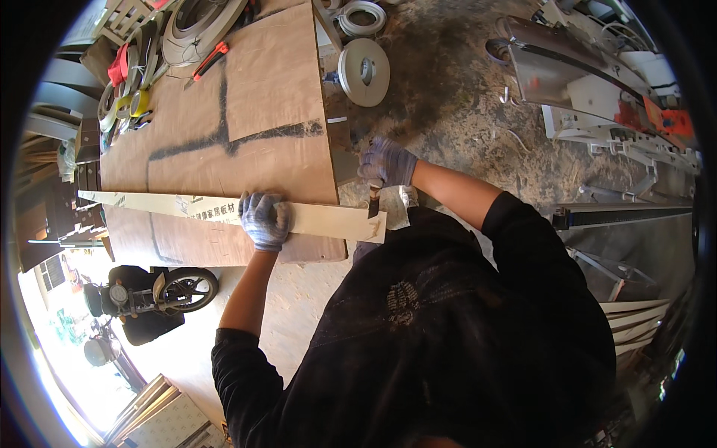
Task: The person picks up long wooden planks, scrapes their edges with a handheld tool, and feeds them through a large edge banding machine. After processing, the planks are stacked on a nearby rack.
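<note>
A long, pale board strip (321, 219) lies along the near edge of the brown-covered worktable (284, 168), its right end jutting past the table's corner. My left hand (265, 220), in a grey-white knit glove, grips the strip right of its middle, with the fingers over its top. Off the table's right edge is my right hand (388, 162), in a matching glove, with its fingers curled closed. A narrow, dark object (373, 203) shows below that fist, close to the strip's right end. Its kind is not clear, and the fist hides its upper part.
Rolls of edge strip (198, 30) and a red cutter knife (211, 61) lie at the table's far left. A large white roll (364, 72) stands beyond its right edge. Farther right is a machine with a metal cover (571, 78). A motorcycle (153, 293) is parked at left.
</note>
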Tool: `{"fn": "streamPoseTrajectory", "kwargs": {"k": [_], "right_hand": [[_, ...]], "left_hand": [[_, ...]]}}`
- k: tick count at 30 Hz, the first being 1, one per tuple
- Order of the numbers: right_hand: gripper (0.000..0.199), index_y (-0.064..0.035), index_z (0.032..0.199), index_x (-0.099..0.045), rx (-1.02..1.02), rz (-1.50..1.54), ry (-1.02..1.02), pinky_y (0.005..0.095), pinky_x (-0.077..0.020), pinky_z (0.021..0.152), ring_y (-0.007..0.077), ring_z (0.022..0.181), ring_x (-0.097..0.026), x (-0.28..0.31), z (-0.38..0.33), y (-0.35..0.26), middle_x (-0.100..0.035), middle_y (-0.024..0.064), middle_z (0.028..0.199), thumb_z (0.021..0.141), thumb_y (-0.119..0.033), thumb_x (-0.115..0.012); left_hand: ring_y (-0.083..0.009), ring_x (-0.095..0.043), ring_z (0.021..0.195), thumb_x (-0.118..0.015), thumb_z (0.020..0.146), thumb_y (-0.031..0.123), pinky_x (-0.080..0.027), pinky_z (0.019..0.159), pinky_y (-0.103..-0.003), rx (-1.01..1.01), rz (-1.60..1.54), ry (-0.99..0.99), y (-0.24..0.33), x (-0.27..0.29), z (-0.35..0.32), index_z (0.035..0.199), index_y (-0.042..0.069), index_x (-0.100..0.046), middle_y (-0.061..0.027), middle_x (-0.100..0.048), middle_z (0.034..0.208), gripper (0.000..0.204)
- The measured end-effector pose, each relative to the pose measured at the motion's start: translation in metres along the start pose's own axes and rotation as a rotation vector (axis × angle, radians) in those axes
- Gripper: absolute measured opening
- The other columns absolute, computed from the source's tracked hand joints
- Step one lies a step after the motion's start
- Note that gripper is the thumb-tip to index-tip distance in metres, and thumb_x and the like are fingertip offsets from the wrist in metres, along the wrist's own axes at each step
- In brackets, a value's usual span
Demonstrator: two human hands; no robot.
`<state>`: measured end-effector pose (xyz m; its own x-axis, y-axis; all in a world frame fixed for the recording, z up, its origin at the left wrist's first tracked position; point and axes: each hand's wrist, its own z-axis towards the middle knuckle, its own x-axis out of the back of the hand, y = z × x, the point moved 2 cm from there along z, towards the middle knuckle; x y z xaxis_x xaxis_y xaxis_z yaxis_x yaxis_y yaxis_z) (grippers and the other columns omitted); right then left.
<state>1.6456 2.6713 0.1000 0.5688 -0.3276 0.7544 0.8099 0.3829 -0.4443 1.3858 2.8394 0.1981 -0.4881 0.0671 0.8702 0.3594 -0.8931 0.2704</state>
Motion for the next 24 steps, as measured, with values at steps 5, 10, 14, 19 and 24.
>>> {"fn": "streamPoseTrajectory", "kwargs": {"k": [5, 10, 14, 19, 24], "right_hand": [[0.011, -0.013, 0.075, -0.059, -0.317, 0.272, -0.399, 0.0434, -0.0474, 0.065, 0.036, 0.072, -0.062, -0.004, -0.033, -0.032, -0.063, 0.0119, 0.073, 0.076, -0.021, -0.066], [0.011, -0.0127, 0.076, -0.06, -0.536, 0.264, -0.484, 0.0439, -0.0488, 0.067, 0.0382, 0.074, -0.062, -0.014, -0.048, -0.039, -0.063, 0.0152, 0.073, 0.078, -0.022, -0.065], [0.02, -0.0157, 0.078, -0.062, -0.478, 0.31, -0.452, 0.0471, -0.0475, 0.066, 0.0381, 0.072, -0.063, -0.027, -0.04, -0.028, -0.064, 0.0135, 0.071, 0.082, -0.035, -0.064], [0.015, -0.018, 0.078, -0.063, -0.401, 0.237, -0.298, 0.044, -0.0455, 0.073, 0.0304, 0.077, -0.066, -0.04, -0.041, -0.036, -0.067, 0.0068, 0.077, 0.082, -0.032, -0.066], [0.01, -0.0192, 0.076, -0.061, -0.144, 0.034, -0.17, 0.0426, -0.0418, 0.073, 0.0249, 0.074, -0.063, -0.014, -0.022, -0.012, -0.065, 0.0021, 0.078, 0.081, -0.027, -0.065]], "left_hand": [[-0.0286, -0.061, 0.083, -0.059, 0.082, 0.033, -0.039, 0.101, -0.049, 0.032, 0.01, -0.022, 0.0, 0.001, 0.0, 0.084, 0.013, -0.066, -0.0072, -0.065, 0.084, 0.02], [-0.0288, -0.061, 0.082, -0.059, 0.082, 0.031, -0.039, 0.1, -0.048, 0.049, -0.013, -0.012, 0.001, 0.002, 0.0, 0.082, 0.014, -0.066, -0.0074, -0.064, 0.082, 0.019], [-0.0283, -0.061, 0.081, -0.059, 0.082, 0.032, -0.04, 0.1, -0.048, 0.049, -0.016, -0.014, 0.001, 0.001, 0.001, 0.081, 0.014, -0.067, -0.0071, -0.063, 0.08, 0.019], [-0.0277, -0.061, 0.081, -0.06, 0.082, 0.033, -0.04, 0.099, -0.048, 0.042, -0.005, -0.001, 0.001, 0.001, 0.0, 0.08, 0.015, -0.067, -0.0062, -0.063, 0.08, 0.02], [-0.0277, -0.061, 0.082, -0.06, 0.082, 0.033, -0.04, 0.1, -0.048, 0.027, -0.003, 0.017, 0.001, 0.0, 0.0, 0.081, 0.015, -0.067, -0.0062, -0.063, 0.08, 0.02]]}}
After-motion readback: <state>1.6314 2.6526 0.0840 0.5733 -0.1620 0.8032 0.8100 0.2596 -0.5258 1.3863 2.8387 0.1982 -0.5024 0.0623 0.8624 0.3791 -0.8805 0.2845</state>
